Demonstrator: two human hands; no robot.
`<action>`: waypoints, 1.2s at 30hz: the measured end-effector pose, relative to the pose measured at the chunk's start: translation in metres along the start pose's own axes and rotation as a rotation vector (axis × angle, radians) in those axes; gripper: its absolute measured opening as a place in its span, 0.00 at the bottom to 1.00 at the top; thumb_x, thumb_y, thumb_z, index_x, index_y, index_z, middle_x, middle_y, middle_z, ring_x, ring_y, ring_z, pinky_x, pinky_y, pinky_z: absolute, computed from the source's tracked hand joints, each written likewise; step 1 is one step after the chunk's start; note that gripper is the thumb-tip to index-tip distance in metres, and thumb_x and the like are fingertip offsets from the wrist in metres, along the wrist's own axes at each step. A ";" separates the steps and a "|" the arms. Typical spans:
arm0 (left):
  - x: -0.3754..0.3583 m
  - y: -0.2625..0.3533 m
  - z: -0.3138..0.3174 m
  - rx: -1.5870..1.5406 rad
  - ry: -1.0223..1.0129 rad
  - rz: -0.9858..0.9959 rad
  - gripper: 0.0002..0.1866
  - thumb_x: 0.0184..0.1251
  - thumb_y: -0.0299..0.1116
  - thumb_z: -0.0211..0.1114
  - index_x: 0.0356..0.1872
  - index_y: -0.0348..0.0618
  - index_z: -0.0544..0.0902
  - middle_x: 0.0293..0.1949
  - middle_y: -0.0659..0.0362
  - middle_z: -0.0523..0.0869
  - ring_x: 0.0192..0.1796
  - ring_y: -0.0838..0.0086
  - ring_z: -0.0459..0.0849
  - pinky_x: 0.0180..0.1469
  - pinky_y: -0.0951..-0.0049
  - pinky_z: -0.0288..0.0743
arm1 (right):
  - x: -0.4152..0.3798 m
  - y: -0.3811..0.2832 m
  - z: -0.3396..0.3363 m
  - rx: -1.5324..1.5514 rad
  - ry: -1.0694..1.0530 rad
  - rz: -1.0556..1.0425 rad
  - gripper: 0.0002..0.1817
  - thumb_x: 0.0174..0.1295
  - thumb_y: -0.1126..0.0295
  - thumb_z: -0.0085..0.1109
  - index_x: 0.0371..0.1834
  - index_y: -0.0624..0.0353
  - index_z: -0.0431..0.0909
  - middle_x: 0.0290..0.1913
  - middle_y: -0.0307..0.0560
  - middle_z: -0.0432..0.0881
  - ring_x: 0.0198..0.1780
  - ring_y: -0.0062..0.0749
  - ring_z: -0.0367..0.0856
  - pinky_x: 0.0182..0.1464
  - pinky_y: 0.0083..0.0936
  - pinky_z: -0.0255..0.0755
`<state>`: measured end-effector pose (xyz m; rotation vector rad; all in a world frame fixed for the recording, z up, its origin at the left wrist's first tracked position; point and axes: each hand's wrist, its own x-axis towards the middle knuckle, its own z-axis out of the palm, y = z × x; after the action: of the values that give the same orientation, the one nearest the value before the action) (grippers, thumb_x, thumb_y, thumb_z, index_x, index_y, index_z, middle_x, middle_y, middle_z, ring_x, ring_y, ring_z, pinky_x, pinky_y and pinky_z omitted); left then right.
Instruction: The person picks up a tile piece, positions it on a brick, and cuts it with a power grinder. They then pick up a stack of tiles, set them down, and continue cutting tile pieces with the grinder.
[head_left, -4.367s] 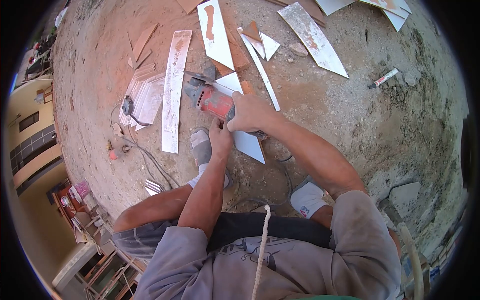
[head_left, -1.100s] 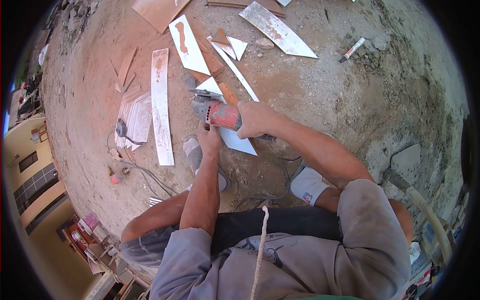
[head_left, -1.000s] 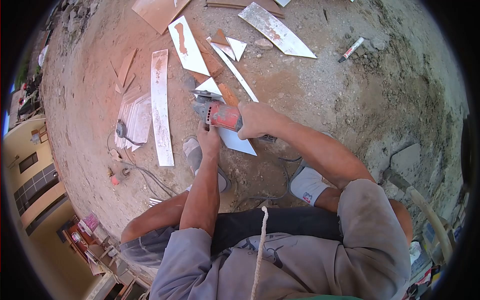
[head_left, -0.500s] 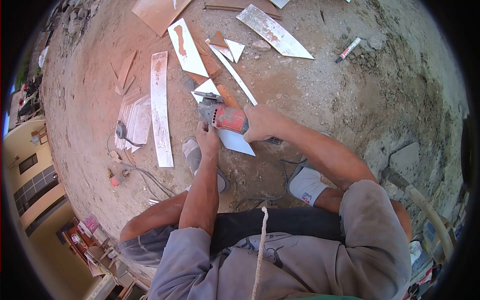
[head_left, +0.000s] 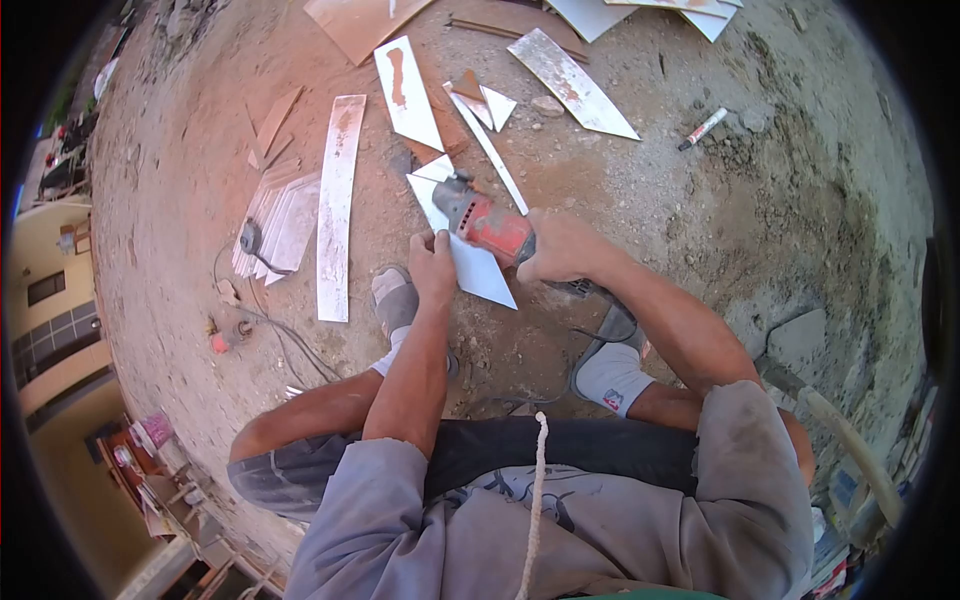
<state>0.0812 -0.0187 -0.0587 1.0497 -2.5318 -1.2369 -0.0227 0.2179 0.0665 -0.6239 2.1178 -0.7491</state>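
A red and grey angle grinder [head_left: 498, 232] lies across a white tile strip [head_left: 484, 278], its head pointing up and left. My right hand [head_left: 562, 246] is wrapped round the rear of the grinder's body. On the tile's left edge, close to the grinder head, my left hand [head_left: 433, 268] grips with bent fingers. The grinder's disc cannot be made out from here. Beyond its head, the far end of the tile shows as a white corner near a line or gap.
Cut tile pieces [head_left: 408, 95] and a long tile strip [head_left: 334, 210] lie on the dirt ahead. Stacked tiles [head_left: 290, 220] are at left, with a cable and a red-tipped tool [head_left: 220, 342]. A marker [head_left: 703, 130] lies right; a shovel [head_left: 845, 430] rests at far right.
The grinder has turned, its disc side dropping from view and its head coming down toward the tile. My left hand stays at the tile's edge. The whole view has shifted slightly.
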 end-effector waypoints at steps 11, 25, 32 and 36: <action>-0.030 0.052 -0.005 0.166 -0.095 0.000 0.59 0.51 0.49 0.77 0.76 0.29 0.51 0.67 0.35 0.71 0.64 0.41 0.76 0.67 0.52 0.70 | -0.032 -0.026 -0.039 0.275 0.399 0.041 0.41 0.36 0.51 0.73 0.53 0.68 0.79 0.46 0.65 0.85 0.49 0.54 0.85 0.55 0.37 0.76; 0.018 -0.039 -0.036 0.637 0.383 0.150 0.50 0.60 0.52 0.71 0.73 0.26 0.58 0.66 0.34 0.70 0.69 0.41 0.69 0.73 0.46 0.59 | -0.020 -0.016 -0.024 0.314 0.438 0.070 0.37 0.37 0.53 0.74 0.52 0.63 0.81 0.43 0.59 0.86 0.45 0.46 0.86 0.52 0.35 0.76; -0.047 0.050 0.009 0.291 -0.085 -0.039 0.58 0.59 0.57 0.72 0.76 0.26 0.51 0.74 0.33 0.59 0.76 0.43 0.59 0.77 0.43 0.50 | -0.011 -0.023 -0.029 0.434 0.482 0.047 0.33 0.37 0.53 0.73 0.47 0.62 0.82 0.36 0.54 0.87 0.38 0.41 0.86 0.46 0.34 0.77; -0.051 0.038 0.025 0.205 -0.131 0.061 0.61 0.56 0.47 0.77 0.77 0.24 0.43 0.77 0.31 0.52 0.80 0.42 0.51 0.80 0.49 0.47 | -0.019 -0.026 -0.034 0.490 0.498 0.093 0.33 0.37 0.54 0.74 0.47 0.62 0.82 0.34 0.53 0.86 0.36 0.39 0.85 0.44 0.33 0.77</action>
<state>0.0892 0.0459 -0.0379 0.9497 -2.8173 -1.0817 -0.0345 0.2215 0.1116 -0.0717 2.2459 -1.4222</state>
